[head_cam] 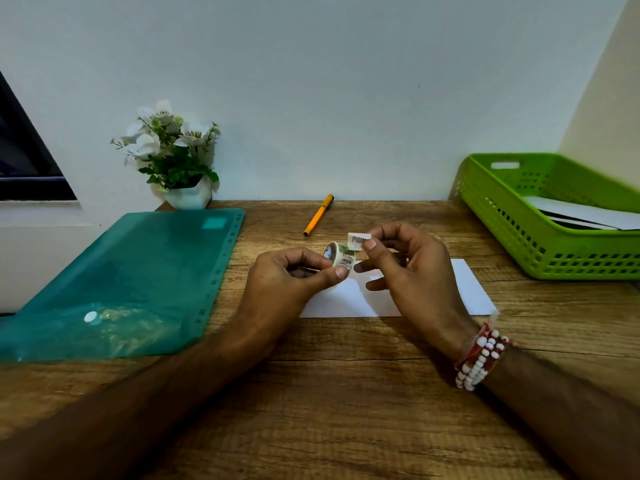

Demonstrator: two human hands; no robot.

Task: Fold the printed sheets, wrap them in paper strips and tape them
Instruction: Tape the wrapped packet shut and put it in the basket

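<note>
Left hand (291,275) pinches tape roll (337,253); right hand (412,271) pinches torn piece (358,240), both above sheet (478,292). Risk: piece curling onto fingers, sticking.

Bare desk (346,393) between folder (121,282) and basket (519,230)

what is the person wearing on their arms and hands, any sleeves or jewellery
Both forearms are bare, with no sleeves in view. The right wrist carries a stack of red and white beaded bracelets with a thin red thread among them. The left hand and right hand show no rings, gloves or watch.
</note>
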